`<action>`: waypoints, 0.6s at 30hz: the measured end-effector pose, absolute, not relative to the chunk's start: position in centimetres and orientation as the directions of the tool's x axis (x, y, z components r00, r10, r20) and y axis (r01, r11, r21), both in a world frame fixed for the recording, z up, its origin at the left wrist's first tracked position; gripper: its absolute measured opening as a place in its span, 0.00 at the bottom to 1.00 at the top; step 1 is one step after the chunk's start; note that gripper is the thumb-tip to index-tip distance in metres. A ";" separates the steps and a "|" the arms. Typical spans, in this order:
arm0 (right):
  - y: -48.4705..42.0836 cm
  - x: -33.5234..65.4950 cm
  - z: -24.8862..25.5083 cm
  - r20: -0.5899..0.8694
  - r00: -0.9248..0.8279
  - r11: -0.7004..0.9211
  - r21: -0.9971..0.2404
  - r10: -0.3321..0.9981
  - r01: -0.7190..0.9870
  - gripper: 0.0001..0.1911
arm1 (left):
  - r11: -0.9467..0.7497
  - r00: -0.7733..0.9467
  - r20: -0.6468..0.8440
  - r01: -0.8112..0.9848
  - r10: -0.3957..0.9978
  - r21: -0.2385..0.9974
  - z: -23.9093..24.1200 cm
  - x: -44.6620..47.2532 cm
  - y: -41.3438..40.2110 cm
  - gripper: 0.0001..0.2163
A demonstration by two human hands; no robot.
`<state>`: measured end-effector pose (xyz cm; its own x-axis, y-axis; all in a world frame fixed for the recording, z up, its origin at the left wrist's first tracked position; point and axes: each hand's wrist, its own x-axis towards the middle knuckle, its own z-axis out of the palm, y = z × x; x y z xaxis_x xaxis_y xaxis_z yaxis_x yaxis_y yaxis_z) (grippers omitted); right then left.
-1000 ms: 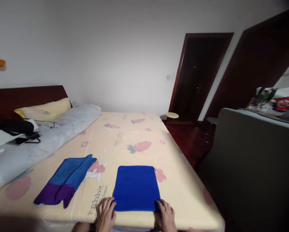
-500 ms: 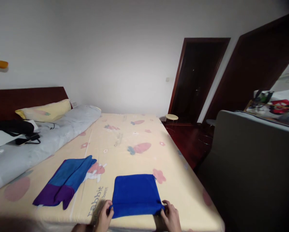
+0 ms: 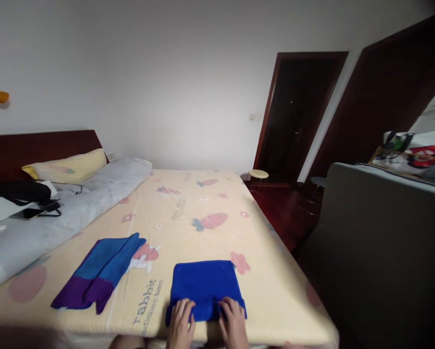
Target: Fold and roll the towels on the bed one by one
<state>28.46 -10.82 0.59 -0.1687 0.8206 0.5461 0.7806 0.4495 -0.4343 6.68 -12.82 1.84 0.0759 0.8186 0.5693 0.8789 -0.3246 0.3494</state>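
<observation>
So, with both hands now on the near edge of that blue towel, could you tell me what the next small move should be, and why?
Probably carry the near edge forward to meet the far edge, completing the fold. The left hand and right hand both rest on the near edge of the blue towel, which lies flat and square on the bed, with its far half uncovered.

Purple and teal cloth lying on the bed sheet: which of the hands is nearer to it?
Left. The left hand rests on the near edge of the folded blue towel, on the side towards the purple and teal cloth; the right hand lies further right, also on the towel.
</observation>
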 end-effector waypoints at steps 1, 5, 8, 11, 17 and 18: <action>-11.2 27.3 0.9 0.521 -0.246 0.498 -0.423 0.817 0.757 0.14 | -0.347 0.121 0.541 0.875 0.832 0.337 1.8 7.9 -12.9 0.16; -11.7 25.2 1.1 0.417 -0.372 0.540 -0.428 0.829 0.725 0.18 | -0.364 0.209 0.432 0.876 0.877 0.316 1.1 10.5 -12.7 0.24; -11.4 26.9 0.2 0.372 -0.378 0.518 -0.429 0.848 0.740 0.19 | -0.343 0.217 0.394 0.895 0.893 0.285 0.3 9.2 -12.8 0.25; -11.1 30.2 -0.9 0.370 -0.344 0.484 -0.408 0.863 0.774 0.20 | -0.326 0.216 0.421 0.922 0.881 0.210 -0.8 5.9 -13.2 0.25; -10.7 35.5 -2.4 0.289 -0.250 0.354 -0.405 0.924 0.843 0.26 | -0.214 0.125 0.496 0.969 0.859 0.126 -3.2 -0.1 -14.2 0.24; -10.6 35.8 -2.5 0.288 -0.244 0.348 -0.400 0.926 0.848 0.26 | -0.208 0.121 0.499 0.970 0.858 0.124 -3.4 -0.5 -14.3 0.24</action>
